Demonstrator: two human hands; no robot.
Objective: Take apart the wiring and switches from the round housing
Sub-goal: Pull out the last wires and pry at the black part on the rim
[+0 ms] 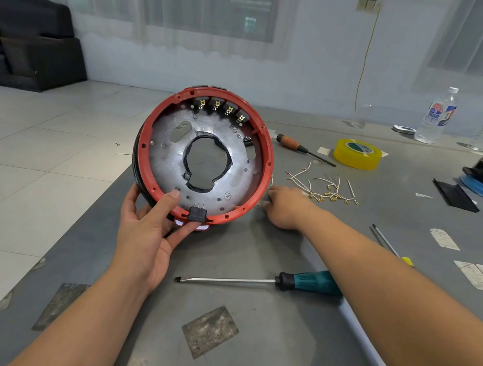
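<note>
Grey table runs bare toward the near edge. A screwdriver lies between the forearms. The left hand grips the red housing by its lower rim, tilted up at the table's left edge, switches along its top. The right hand rests curled just beside it; its grip is unclear. Loose wires, tape and bottles with unreadable labels lie beyond.
</note>
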